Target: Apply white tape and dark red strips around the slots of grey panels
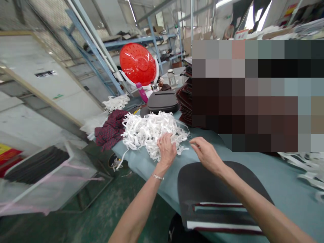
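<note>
A tangled heap of white strips [146, 130] lies on the blue-covered table. My left hand [167, 148] rests on its near right side, fingers spread over the strips, a bracelet at the wrist. Just right of the heap, my right hand [202, 148] hovers with thumb and fingertips drawn together; whatever may be between them is too small to make out. Under my right forearm lies a dark grey rounded panel [217, 182], with a slot and a white strip edged in dark red along its near side.
Behind the heap sit a grey rounded piece [163, 101] and a stack of dark red pieces [185, 98]. A checked cloth [111, 130] hangs at the table's left edge. A red basket [138, 64] stands farther back. More white strips [306, 168] lie right. Part of the view is pixelated.
</note>
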The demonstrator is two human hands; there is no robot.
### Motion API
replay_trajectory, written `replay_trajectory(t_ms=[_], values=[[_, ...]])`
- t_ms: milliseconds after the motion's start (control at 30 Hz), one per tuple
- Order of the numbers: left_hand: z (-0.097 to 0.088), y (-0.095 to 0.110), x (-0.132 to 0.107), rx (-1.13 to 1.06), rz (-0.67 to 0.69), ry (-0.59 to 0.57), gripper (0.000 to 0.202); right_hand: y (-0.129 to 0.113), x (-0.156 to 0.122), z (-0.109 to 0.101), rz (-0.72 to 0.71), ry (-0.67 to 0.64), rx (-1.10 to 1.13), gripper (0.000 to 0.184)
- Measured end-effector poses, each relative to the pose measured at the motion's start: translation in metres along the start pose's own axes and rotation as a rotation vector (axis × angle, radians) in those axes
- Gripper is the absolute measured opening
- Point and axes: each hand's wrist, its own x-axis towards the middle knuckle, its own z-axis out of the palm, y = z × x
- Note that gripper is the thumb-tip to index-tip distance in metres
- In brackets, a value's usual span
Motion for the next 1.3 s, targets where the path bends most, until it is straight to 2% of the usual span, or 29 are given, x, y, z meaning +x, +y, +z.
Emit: replay_trajectory(t_ms=[67, 133, 267, 400, 533, 667, 733, 833, 900, 967, 1067, 1133, 1233, 1300], values=[[-0.003, -0.003, -0.003, -0.042, 0.015, 0.026, 0.047, -0.015, 0.025, 0.026, 0.014, -0.039, -0.037, 0.023], [-0.005, -0.006, -0.005, -0.08, 0.012, 0.043, 0.049, -0.022, 0.046, 0.051, 0.102, -0.042, -0.095, 0.023], [-0.007, -0.008, -0.006, -0.124, 0.006, 0.049, 0.051, -0.017, 0.063, 0.084, 0.241, 0.017, -0.155, 0.021], [-0.002, -0.007, -0.004, -0.132, 0.031, 0.042, 0.053, -0.009, 0.058, 0.084, 0.22, 0.052, -0.192, 0.024], [0.001, -0.008, -0.004, -0.152, 0.007, 0.068, 0.05, -0.013, 0.058, 0.076, 0.088, 0.056, -0.203, 0.037], [-0.001, -0.01, -0.009, -0.137, 0.013, 0.063, 0.051, -0.02, 0.066, 0.082, 0.003, -0.005, -0.174, 0.015], [-0.002, -0.014, -0.011, -0.087, 0.034, 0.007, 0.051, -0.019, 0.061, 0.082, 0.007, -0.012, -0.153, 0.015], [-0.003, -0.025, -0.009, 0.022, 0.023, -0.102, 0.041, -0.005, 0.029, 0.064, 0.036, -0.026, -0.13, 0.015], [-0.002, -0.032, -0.004, 0.074, -0.001, -0.151, 0.035, 0.013, -0.007, 0.04, 0.098, -0.055, -0.123, 0.016], [-0.004, -0.032, -0.001, 0.09, -0.014, -0.174, 0.034, 0.038, -0.05, 0.01, 0.233, -0.087, -0.114, 0.018], [-0.014, -0.009, -0.012, 0.058, -0.008, -0.164, 0.041, 0.072, -0.115, -0.036, 0.458, -0.049, -0.133, 0.019], [-0.026, 0.016, -0.033, -0.015, 0.029, -0.219, 0.049, 0.086, -0.15, -0.06, 0.549, -0.007, -0.149, 0.023], [-0.041, 0.046, -0.074, -0.192, 0.161, -0.502, 0.055, 0.092, -0.184, -0.077, 0.609, 0.046, -0.176, 0.03], [-0.042, 0.054, -0.091, -0.259, 0.196, -0.639, 0.049, 0.09, -0.191, -0.08, 0.625, 0.068, -0.211, 0.032]])
